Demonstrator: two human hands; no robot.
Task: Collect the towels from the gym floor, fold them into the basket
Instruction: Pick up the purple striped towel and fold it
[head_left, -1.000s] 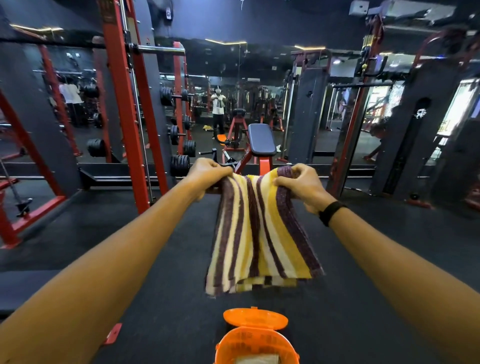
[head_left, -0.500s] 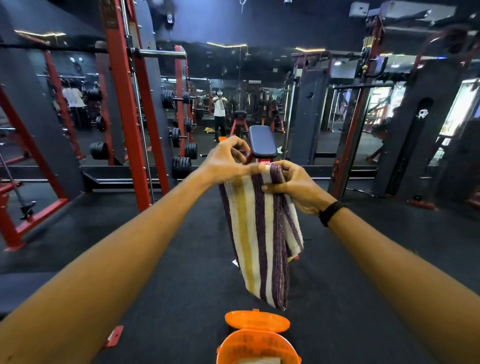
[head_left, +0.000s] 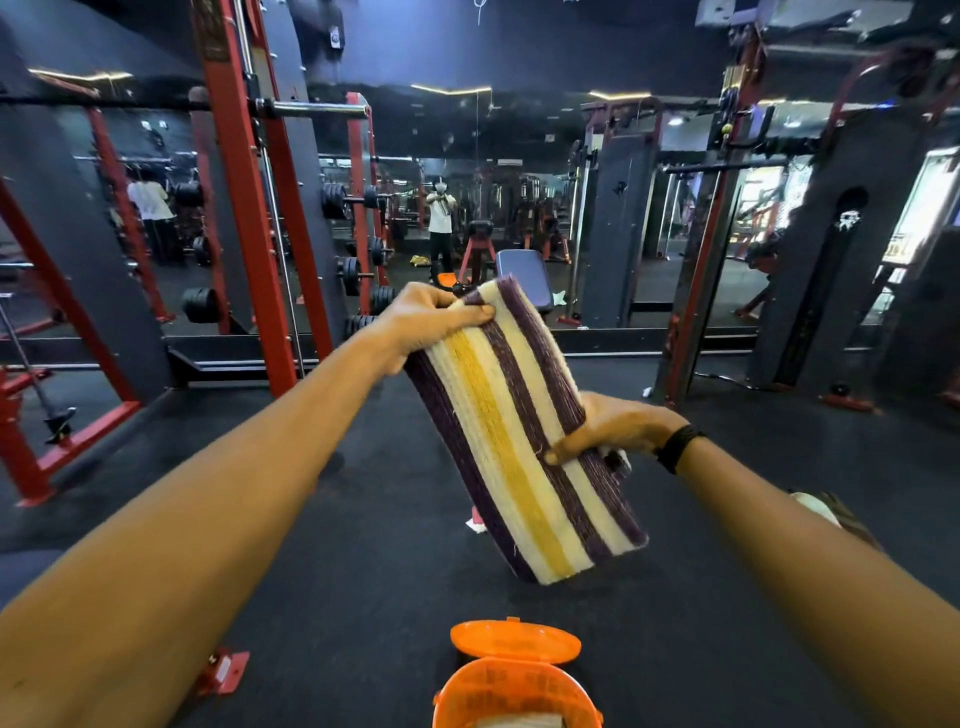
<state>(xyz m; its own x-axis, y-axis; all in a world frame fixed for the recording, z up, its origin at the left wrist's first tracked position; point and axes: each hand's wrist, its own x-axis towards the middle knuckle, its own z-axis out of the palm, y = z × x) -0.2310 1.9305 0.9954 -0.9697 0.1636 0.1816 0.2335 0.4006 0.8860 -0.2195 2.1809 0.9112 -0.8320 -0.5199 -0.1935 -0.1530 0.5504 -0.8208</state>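
Dark gym floor (head_left: 363, 545) fills the frame below red racks. At centre, a folded towel (head_left: 524, 447) striped purple, cream and yellow hangs tilted; the left hand (head_left: 431, 322) pinches its top end, the right hand (head_left: 613, 428) grips its right edge. An orange basket (head_left: 514, 686) sits bottom centre.

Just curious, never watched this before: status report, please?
Left hand grips towel top; right hand pinches its side. Towel folded, airborne. Orange basket below, lid open, path clear.
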